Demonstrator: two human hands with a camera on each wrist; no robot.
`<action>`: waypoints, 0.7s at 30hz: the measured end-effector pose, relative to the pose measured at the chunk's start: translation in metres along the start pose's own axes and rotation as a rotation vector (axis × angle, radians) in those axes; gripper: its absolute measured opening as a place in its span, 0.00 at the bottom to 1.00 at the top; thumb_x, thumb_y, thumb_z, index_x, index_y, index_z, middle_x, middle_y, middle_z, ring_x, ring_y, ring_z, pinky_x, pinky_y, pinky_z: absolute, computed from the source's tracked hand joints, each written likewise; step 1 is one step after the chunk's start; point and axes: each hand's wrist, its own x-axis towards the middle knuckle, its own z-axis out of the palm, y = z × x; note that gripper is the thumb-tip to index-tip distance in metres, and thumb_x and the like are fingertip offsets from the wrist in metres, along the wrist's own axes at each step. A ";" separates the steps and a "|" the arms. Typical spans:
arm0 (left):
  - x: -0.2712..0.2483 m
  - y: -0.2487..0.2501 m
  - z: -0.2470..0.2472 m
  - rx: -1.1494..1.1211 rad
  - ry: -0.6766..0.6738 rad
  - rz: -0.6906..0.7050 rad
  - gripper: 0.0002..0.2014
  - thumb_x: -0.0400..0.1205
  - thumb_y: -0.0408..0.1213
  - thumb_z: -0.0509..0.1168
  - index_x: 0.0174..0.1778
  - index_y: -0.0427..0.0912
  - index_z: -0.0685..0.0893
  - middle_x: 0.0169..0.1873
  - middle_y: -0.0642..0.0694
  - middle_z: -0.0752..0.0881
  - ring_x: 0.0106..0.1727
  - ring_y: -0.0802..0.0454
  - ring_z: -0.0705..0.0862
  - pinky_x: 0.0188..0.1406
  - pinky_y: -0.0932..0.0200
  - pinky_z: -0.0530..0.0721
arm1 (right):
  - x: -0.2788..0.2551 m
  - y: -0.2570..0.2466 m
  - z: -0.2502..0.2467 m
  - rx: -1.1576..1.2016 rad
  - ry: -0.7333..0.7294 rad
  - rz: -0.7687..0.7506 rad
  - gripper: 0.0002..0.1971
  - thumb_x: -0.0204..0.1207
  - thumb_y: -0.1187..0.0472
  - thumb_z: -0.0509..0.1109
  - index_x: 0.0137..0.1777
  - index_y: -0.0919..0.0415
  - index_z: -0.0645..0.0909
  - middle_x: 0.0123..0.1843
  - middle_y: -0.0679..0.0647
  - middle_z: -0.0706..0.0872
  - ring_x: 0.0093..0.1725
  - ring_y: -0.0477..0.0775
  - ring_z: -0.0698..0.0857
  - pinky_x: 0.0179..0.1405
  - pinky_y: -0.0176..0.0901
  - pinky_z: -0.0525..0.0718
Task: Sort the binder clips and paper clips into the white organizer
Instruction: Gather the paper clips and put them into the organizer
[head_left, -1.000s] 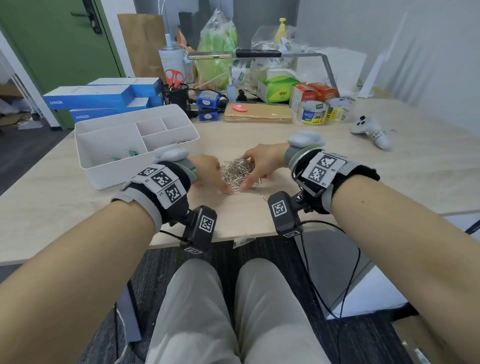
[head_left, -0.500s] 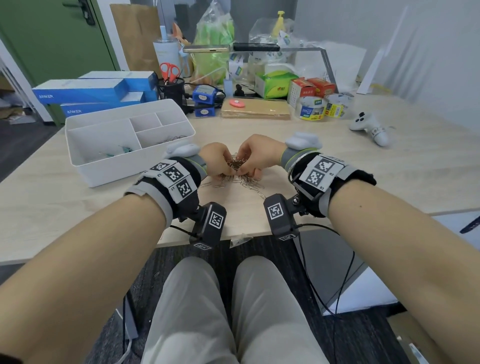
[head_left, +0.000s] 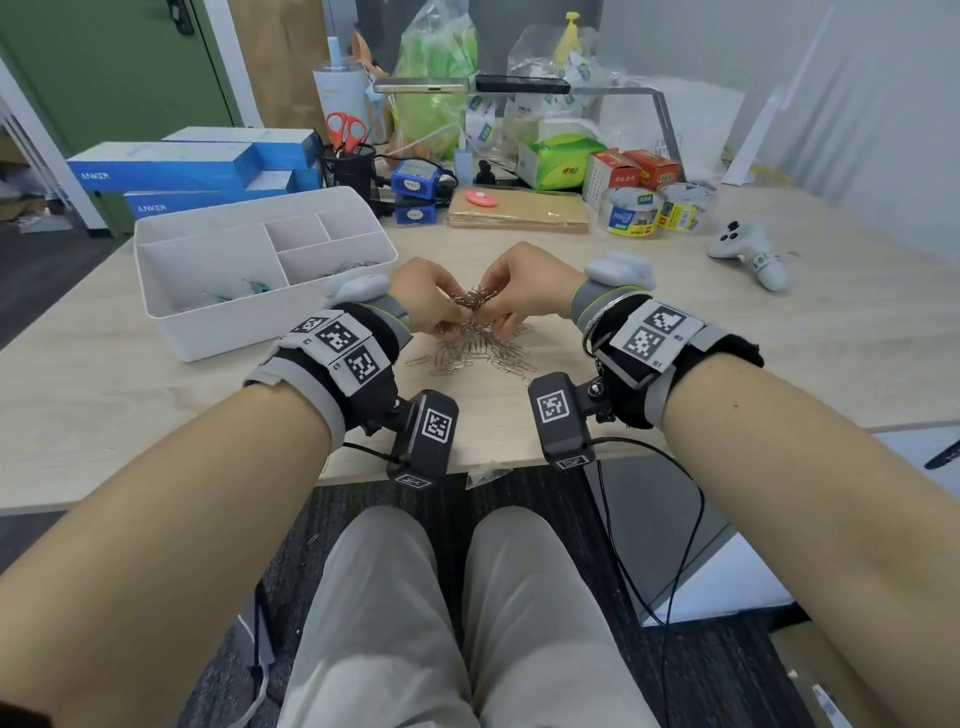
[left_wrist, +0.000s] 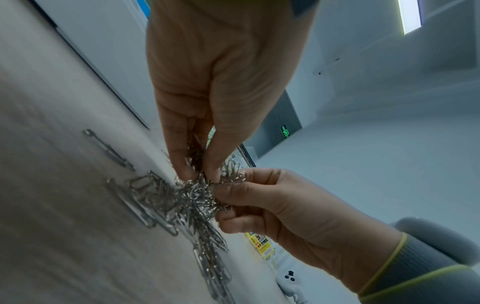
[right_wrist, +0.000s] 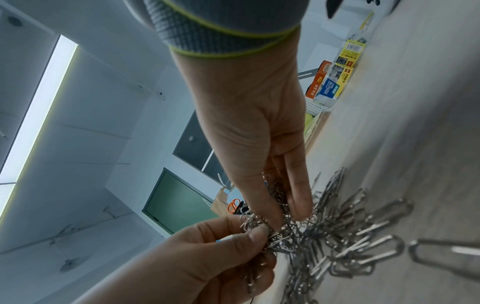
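A tangled bunch of silver paper clips (head_left: 474, 300) is pinched between both hands just above the table. My left hand (head_left: 441, 312) grips it from the left and my right hand (head_left: 503, 312) from the right, fingertips nearly touching. In the left wrist view the left hand (left_wrist: 197, 174) pinches the bunch from above. In the right wrist view the right hand (right_wrist: 288, 216) does the same. More loose paper clips (head_left: 483, 353) lie under the hands. The white organizer (head_left: 218, 322) stands to the left, with teal binder clips (head_left: 254, 286) in its big compartment and paper clips (head_left: 348, 267) in a right one.
Blue boxes (head_left: 171, 171), a mesh cup with scissors (head_left: 348, 161), a cardboard pad (head_left: 519, 213), tape rolls (head_left: 634, 210) and a white controller (head_left: 748, 249) line the back and right. A small plastic bag (head_left: 485, 473) hangs at the table's front edge.
Both hands closed in on the pile from either side, gathered a bunch of paper clips and lifted it slightly. Loose clips stay spread on the table below.
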 end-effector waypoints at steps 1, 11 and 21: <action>0.000 0.000 -0.001 -0.025 0.002 0.001 0.08 0.78 0.28 0.71 0.51 0.36 0.82 0.32 0.41 0.84 0.13 0.62 0.81 0.24 0.68 0.86 | 0.001 -0.002 0.000 -0.002 0.005 -0.002 0.13 0.67 0.69 0.77 0.50 0.75 0.85 0.35 0.64 0.88 0.28 0.53 0.87 0.49 0.51 0.89; 0.004 0.003 -0.049 -0.121 0.108 0.029 0.09 0.77 0.26 0.71 0.49 0.37 0.80 0.36 0.37 0.84 0.25 0.54 0.82 0.25 0.69 0.86 | 0.026 -0.049 -0.007 -0.036 0.041 -0.096 0.12 0.67 0.67 0.78 0.48 0.73 0.87 0.36 0.63 0.88 0.32 0.54 0.88 0.49 0.53 0.91; 0.028 -0.015 -0.116 -0.071 0.315 -0.010 0.07 0.77 0.30 0.73 0.35 0.42 0.83 0.26 0.48 0.84 0.29 0.55 0.83 0.40 0.61 0.88 | 0.080 -0.113 0.002 0.012 0.012 -0.186 0.06 0.67 0.69 0.77 0.34 0.60 0.83 0.41 0.66 0.90 0.39 0.59 0.91 0.52 0.55 0.90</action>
